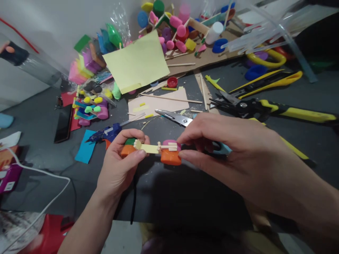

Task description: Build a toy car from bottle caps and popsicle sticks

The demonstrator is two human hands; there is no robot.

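Observation:
I hold a small craft model [153,150] above the dark table [185,197]. It is made of orange, green and pink bottle caps joined by a pale yellow strip and short wooden sticks. My left hand [119,164] is closed on its left end, thumb pressing the strip over an orange cap. My right hand [227,151] pinches the right end, where an orange cap [171,157] sits under a pink one. Both hands grip the same piece.
A blue glue gun [106,133] lies just behind my left hand, scissors [177,118] behind the model. Yellow-handled cutters [265,107] lie at right. A yellow paper sheet [137,63], cardboard [159,102], loose sticks and piles of coloured caps fill the back. A black phone [63,123] is at left.

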